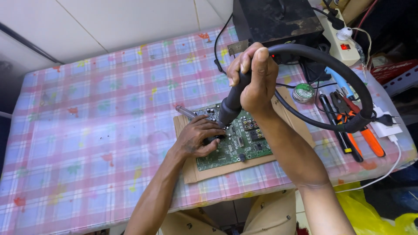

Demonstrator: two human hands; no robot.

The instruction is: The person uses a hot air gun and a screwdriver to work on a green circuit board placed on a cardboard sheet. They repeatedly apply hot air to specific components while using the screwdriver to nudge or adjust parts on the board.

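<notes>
Your right hand (pixel 257 78) is closed in a full fist round the black hot-air wand (pixel 230 104), thumb on top, nozzle pointing down at the board (pixel 244 141). Your left hand (pixel 198 139) rests on the board's near-left part, fingers curled and pinched on something small just beside the nozzle tip; what it grips is hidden, so I cannot tell what.

The board lies flat on a cardboard sheet (pixel 191 172), which sits on the checked cloth (pixel 96 109). A metal-tipped tool (pixel 186 112) lies at the board's far-left corner. The wand's hose (pixel 331 65) loops right of the board and over the pliers (pixel 361 130) and a solder reel (pixel 303 92). The black unit (pixel 274 19) stands beyond the board.

Judgement on the heating step:
- Hold the nozzle upright over the part and apart from it.
- Your left fingertips sit very close to the hot end; draw them back along the board.
- Keep the hose slack so it does not tug the wand sideways.
- The cardboard under the board may scorch; do not dwell near the board's edge.
</notes>
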